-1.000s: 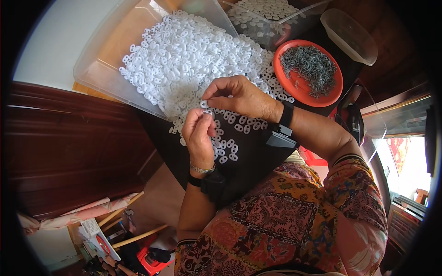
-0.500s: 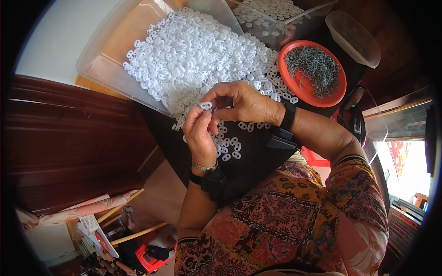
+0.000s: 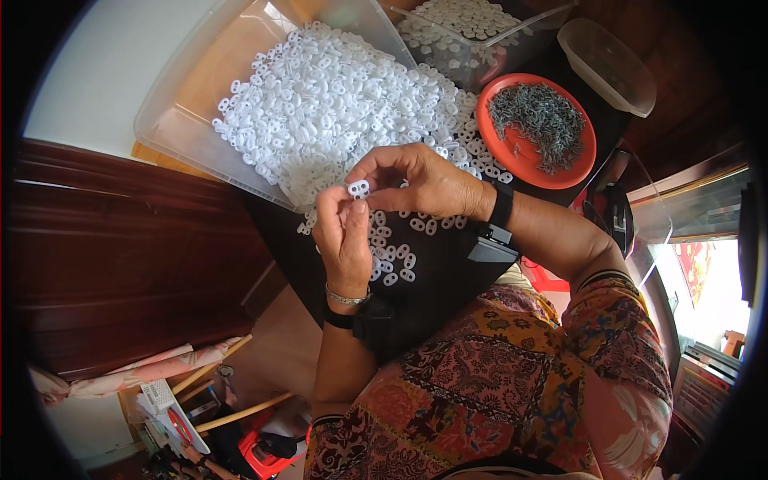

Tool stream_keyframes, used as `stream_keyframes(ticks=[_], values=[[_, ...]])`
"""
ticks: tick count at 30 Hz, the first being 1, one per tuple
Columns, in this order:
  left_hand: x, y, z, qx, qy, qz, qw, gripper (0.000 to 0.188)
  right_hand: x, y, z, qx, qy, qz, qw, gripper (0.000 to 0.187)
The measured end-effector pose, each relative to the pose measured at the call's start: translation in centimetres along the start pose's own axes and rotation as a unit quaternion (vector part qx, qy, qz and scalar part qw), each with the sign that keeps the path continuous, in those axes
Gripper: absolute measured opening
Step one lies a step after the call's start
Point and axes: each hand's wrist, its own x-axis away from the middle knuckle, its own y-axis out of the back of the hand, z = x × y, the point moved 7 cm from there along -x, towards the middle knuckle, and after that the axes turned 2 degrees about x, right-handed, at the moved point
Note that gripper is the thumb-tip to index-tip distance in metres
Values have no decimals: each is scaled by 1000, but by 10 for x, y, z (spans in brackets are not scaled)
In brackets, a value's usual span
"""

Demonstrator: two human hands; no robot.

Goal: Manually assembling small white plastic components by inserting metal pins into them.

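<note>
A small white plastic piece with two holes (image 3: pixel 358 189) sits at the meeting fingertips of both hands, above the dark table. From below, the thumb and forefinger of my left hand (image 3: pixel 344 244) pinch its lower edge. My right hand (image 3: pixel 432 182) comes in from the right, its forefinger and thumb curled around the piece's other side. The right hand's remaining fingers are tucked behind and partly hidden. Several more two-holed pieces (image 3: pixel 392 264) lie loose on the table beside and under the hands.
A large clear tub (image 3: pixel 172 100) on its side spills a heap of white pieces (image 3: pixel 328 96) onto the dark tabletop (image 3: pixel 436 268). To the right stands an orange-red plate (image 3: pixel 512 164) of small metal screws (image 3: pixel 544 120). Farther back are a clear bin (image 3: pixel 512 36) and an oval clear container (image 3: pixel 612 72).
The white piece has tilted slightly between the fingertips. My left hand has shifted a little to the left, its thumb straighter. The whole view has moved slightly.
</note>
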Motion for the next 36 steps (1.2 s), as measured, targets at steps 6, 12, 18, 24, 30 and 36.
stream_keyframes(ticks=[6,12,18,24,30,36], values=[[2,4,-11,-73,-93,6,993,28,1,-2,0,-63,-12,28,998,29],[7,-1,-25,-161,-172,13,972,32,5,-2,6,-99,-4,36,994,29],[12,-4,-36,-213,-275,-7,937,31,10,-8,16,-92,0,50,995,27],[15,-4,-37,-218,-289,-24,932,30,12,-10,18,-79,12,52,995,29],[16,-5,-34,-204,-296,-28,933,30,15,-10,24,-25,25,49,998,28],[18,-5,-36,-203,-326,-41,922,30,17,-13,31,5,53,42,998,26]])
